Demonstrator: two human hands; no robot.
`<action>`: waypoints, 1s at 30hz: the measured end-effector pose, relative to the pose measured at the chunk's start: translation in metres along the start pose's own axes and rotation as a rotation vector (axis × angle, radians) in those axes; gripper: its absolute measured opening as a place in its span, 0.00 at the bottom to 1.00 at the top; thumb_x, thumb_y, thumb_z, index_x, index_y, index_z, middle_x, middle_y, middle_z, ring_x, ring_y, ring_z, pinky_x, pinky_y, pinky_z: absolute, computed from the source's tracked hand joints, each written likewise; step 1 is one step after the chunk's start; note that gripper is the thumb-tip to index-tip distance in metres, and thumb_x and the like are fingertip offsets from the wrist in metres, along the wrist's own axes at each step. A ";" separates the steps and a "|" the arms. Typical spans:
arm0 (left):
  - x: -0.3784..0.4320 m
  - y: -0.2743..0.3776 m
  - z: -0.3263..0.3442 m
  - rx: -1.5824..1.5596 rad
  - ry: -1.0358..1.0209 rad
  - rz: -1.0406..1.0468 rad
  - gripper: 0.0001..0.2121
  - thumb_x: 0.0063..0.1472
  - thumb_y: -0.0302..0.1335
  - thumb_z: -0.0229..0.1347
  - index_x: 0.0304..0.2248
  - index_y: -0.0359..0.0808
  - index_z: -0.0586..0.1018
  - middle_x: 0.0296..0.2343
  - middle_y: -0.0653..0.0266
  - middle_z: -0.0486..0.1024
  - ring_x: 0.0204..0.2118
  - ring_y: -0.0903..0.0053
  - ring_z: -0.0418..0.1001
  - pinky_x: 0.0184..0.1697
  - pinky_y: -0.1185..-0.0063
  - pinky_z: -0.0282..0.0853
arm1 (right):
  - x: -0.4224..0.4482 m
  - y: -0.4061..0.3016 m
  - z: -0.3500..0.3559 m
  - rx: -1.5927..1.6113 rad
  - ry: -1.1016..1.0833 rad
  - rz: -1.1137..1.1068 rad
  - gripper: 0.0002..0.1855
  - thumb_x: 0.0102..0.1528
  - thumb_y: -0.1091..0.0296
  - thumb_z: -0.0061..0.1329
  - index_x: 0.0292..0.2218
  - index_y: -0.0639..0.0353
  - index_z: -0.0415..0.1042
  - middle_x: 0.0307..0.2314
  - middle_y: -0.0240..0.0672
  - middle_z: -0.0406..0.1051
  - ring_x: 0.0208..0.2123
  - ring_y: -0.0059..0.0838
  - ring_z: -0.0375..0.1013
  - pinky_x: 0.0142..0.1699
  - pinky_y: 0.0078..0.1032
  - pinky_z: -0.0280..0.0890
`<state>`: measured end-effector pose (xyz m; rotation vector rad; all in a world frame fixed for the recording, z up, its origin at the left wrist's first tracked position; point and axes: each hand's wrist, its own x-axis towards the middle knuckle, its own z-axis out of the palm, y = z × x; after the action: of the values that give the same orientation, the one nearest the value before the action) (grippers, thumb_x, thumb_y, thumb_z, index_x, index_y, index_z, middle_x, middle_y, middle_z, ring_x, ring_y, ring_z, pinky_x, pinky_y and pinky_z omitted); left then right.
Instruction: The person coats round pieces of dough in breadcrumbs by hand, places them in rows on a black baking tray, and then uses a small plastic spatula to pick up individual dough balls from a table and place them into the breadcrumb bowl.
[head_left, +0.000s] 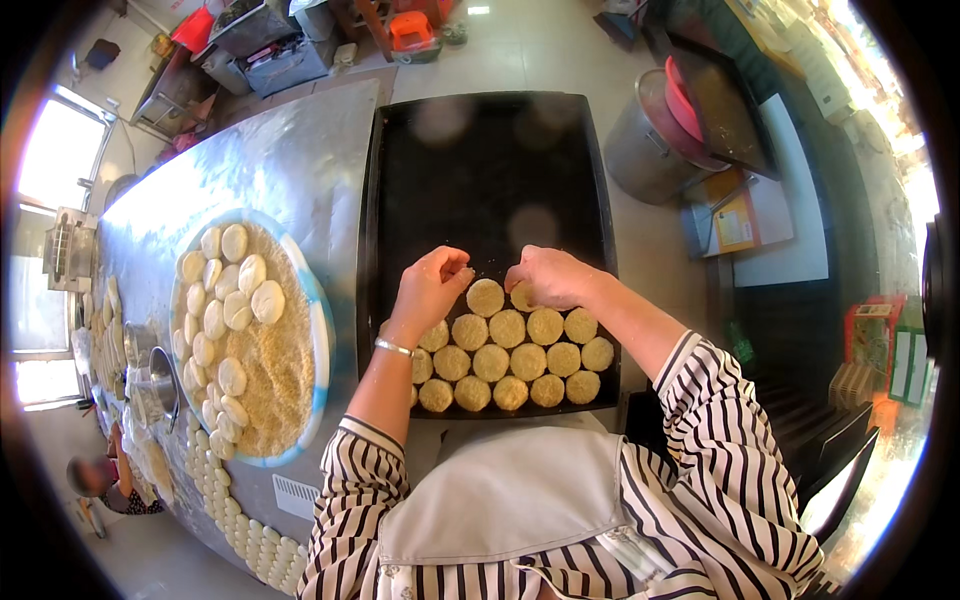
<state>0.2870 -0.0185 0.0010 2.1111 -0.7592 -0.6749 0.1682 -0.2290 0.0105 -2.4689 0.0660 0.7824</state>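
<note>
Before me lies a black baking tray, its near part filled with rows of round dough cakes coated in pale seeds. My right hand has its fingers on a coated cake at the right end of the farthest row, partly covering it. Beside it in that row sits another coated cake. My left hand hovers over the tray just left of that cake, fingers curled and thumb a little apart, with nothing visible between them. Its wrist and forearm hide some cakes at the tray's left.
Left of the tray, a blue-and-white round basin holds seeds and plain dough rounds on a metal table. More dough pieces line the table's near side. A person is at far left. A large metal pot stands right.
</note>
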 end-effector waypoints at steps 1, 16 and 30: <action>-0.005 -0.001 -0.001 -0.045 0.010 -0.026 0.11 0.63 0.29 0.61 0.43 0.33 0.81 0.33 0.67 0.80 0.33 0.83 0.77 0.37 0.81 0.75 | -0.001 0.003 -0.002 0.072 0.001 0.007 0.28 0.50 0.73 0.56 0.53 0.44 0.75 0.45 0.42 0.73 0.48 0.41 0.74 0.52 0.34 0.71; -0.019 -0.012 0.002 -0.098 0.039 -0.098 0.12 0.62 0.30 0.59 0.43 0.34 0.81 0.37 0.57 0.83 0.39 0.71 0.82 0.46 0.75 0.75 | -0.009 0.011 0.038 -0.169 0.503 -0.004 0.15 0.58 0.63 0.50 0.47 0.46 0.80 0.41 0.26 0.75 0.47 0.31 0.71 0.52 0.33 0.68; 0.002 -0.022 0.032 0.141 -0.040 0.107 0.14 0.54 0.25 0.63 0.41 0.35 0.84 0.34 0.60 0.79 0.35 0.73 0.80 0.42 0.76 0.77 | -0.017 0.007 0.023 -0.084 0.318 0.035 0.18 0.60 0.68 0.48 0.50 0.45 0.78 0.45 0.30 0.76 0.50 0.35 0.71 0.56 0.35 0.67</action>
<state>0.2732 -0.0240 -0.0348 2.1711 -0.9590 -0.6233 0.1405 -0.2245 0.0008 -2.6583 0.1968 0.4077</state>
